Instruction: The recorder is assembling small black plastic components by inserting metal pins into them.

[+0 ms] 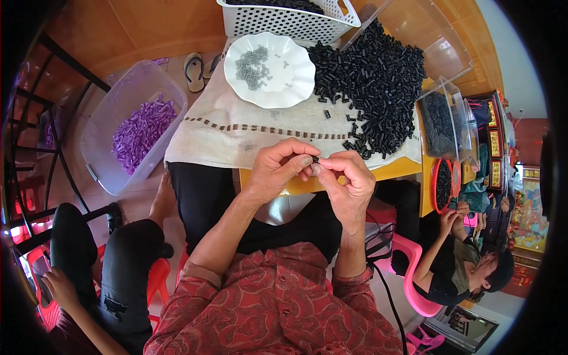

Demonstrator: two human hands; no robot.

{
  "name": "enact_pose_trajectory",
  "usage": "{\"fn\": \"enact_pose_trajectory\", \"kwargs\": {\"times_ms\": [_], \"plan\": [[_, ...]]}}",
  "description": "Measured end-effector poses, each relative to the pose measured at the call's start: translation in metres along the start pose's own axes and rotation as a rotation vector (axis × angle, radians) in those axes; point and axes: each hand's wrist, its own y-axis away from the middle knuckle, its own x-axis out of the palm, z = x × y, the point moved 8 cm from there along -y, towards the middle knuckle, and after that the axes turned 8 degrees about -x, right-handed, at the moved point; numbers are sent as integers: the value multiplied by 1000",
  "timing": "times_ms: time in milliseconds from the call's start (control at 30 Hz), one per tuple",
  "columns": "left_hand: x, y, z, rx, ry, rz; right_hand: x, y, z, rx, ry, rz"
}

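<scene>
My left hand (277, 170) and my right hand (349, 180) meet over the table's near edge, fingers closed in a pinch. Between their fingertips is a small black part (315, 160), mostly covered by the fingers. Whether a second piece is held with it is too small to tell. Ahead of my hands, a white scalloped plate (293, 89) carries small clear pieces (253, 68), most of them gathered on its left half. To the right of the plate spreads a large heap of small black cylindrical parts (384, 83), with a few strays at its near side.
A white perforated basket (290, 22) stands at the back on the pale cloth (207, 142). Beyond the right edge is a clear bin (441, 121) of dark parts. On the floor at left sits a translucent tub (97, 160) of purple pieces. People sit on both sides.
</scene>
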Motion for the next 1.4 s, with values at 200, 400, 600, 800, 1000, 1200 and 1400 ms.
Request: {"fn": "enact_pose_trajectory", "kwargs": {"times_ms": [200,400,600,800,1000,1200,1400], "plan": [[0,1,-2,18,-21,-8,0,1,1,-13,-29,0],[-1,0,5,-60,125,31,-2,1,-1,61,-101,-13],[-2,0,5,-87,185,35,-1,0,2,37,-78,3],[-1,0,4,-86,142,34,4,2,-4,9,-102,-11],[-1,0,4,-72,47,8,2,-2,5,-43,5,20],[-1,0,3,-54,7,-2,2,-4,9,-57,54,42],[0,2,0,-15,-48,-18,3,-7,14,-53,111,109]]}}
